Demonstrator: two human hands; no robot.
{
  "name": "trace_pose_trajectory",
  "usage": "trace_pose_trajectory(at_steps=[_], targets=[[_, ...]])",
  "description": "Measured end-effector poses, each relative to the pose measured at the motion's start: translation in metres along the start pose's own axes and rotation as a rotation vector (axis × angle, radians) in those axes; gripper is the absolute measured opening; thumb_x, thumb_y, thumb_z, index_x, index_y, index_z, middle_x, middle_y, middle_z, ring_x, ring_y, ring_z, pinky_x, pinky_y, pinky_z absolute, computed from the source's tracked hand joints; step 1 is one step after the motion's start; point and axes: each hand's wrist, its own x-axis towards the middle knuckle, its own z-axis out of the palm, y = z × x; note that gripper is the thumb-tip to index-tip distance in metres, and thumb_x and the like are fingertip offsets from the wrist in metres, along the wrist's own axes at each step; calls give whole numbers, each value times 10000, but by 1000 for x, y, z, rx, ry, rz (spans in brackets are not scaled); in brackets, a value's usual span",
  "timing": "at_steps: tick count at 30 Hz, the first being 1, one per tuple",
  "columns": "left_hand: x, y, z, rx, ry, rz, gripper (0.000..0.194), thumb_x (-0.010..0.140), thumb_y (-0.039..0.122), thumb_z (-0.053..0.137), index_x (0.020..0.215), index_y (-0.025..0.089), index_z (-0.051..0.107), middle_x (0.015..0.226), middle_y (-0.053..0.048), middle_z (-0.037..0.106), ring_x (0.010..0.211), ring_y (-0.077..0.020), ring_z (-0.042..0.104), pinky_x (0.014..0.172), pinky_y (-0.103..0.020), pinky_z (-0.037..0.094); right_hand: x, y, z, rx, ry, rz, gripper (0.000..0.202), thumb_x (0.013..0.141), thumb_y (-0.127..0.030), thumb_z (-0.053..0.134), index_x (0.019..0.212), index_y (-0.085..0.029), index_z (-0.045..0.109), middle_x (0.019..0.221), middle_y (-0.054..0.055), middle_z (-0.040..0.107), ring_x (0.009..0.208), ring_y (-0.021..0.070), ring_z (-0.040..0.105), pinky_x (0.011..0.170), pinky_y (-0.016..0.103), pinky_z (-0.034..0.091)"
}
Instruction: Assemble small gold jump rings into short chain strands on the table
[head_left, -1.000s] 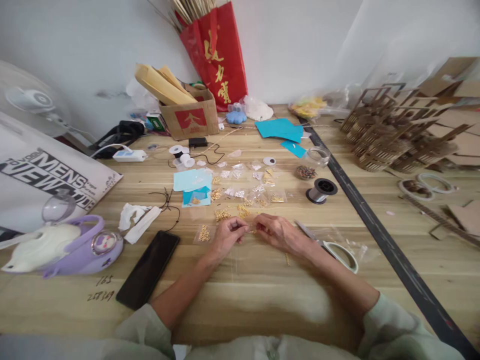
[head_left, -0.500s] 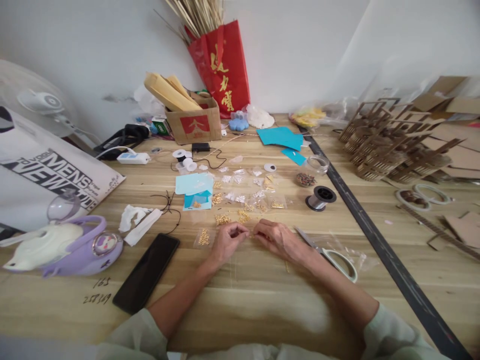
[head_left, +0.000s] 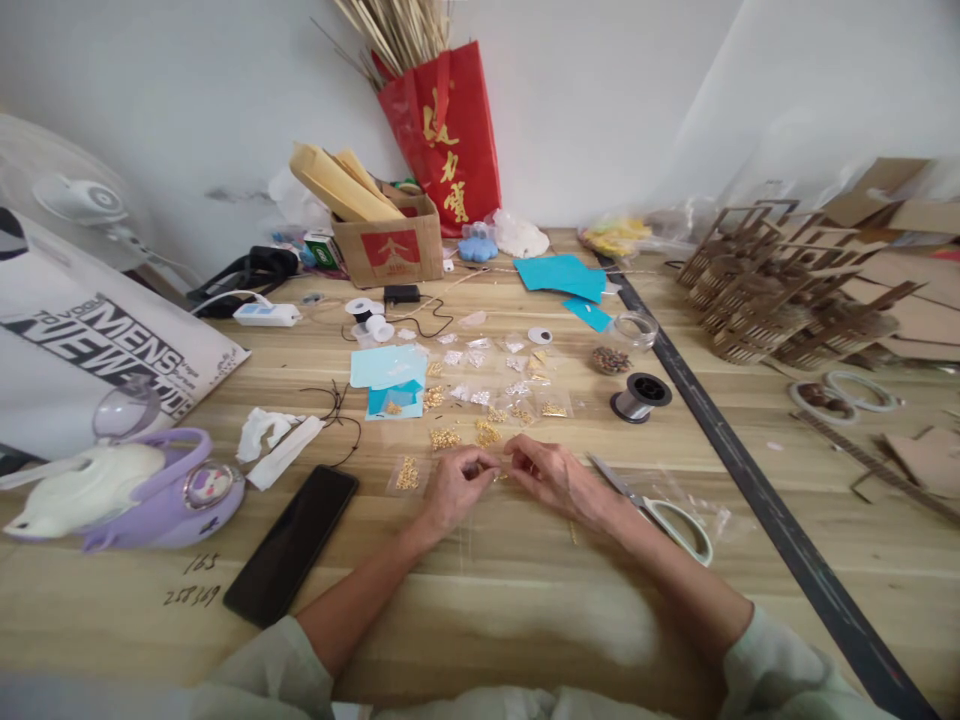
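Note:
My left hand (head_left: 459,488) is closed in a pinch just in front of the bead piles, thumb against forefinger. What it pinches is too small to make out. Facing it, my right hand (head_left: 546,474) is closed too, its fingertips a short gap away and their contents too fine to name. Tiny gold beads (head_left: 501,477) show in the gap between the hands. Beyond them lie a pile of gold beads (head_left: 487,432) and another gold pile (head_left: 445,438). A small bag of gold beads (head_left: 407,474) rests left of my left hand. A thin gold strand (head_left: 573,533) lies below my right wrist.
Scissors (head_left: 660,512) lie beside my right forearm, near a spool of wire (head_left: 642,396). At left are a black phone (head_left: 292,545) and a purple teapot-shaped object (head_left: 161,495). Blue packets (head_left: 395,385) and small clear bags (head_left: 480,345) lie farther back. Brown wooden models (head_left: 795,285) stand at right.
The fingertips of my right hand have lifted and shifted slightly, and the gold beads between the hands show more. My left hand keeps its pinch in nearly the same place.

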Motion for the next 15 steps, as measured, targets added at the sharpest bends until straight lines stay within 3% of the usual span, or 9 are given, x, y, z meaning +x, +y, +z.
trace_pose_trajectory(at_steps=[2,7,15], targets=[[0,0,0,-12,-6,9,76,747,187,628,723,139,682,690,-29,652,598,-115,557,560,-209,424,0,1,2,-8,3,-15,162,908,-227,479,1063,-195,517,788,12,620,651,126,561,604,224,398],[0,2,2,-23,-20,-1,53,730,160,634,700,138,672,694,-27,667,605,-117,581,567,-204,439,1,-1,3,-50,-21,-57,167,946,-259,441,899,-189,585,829,33,610,713,138,572,661,244,414],[0,6,1,-2,-51,1,71,735,169,628,676,141,656,666,-16,668,579,-110,574,550,-200,437,3,-1,2,-70,-43,-77,199,957,-250,431,926,-190,619,879,45,611,766,144,586,705,246,426]])
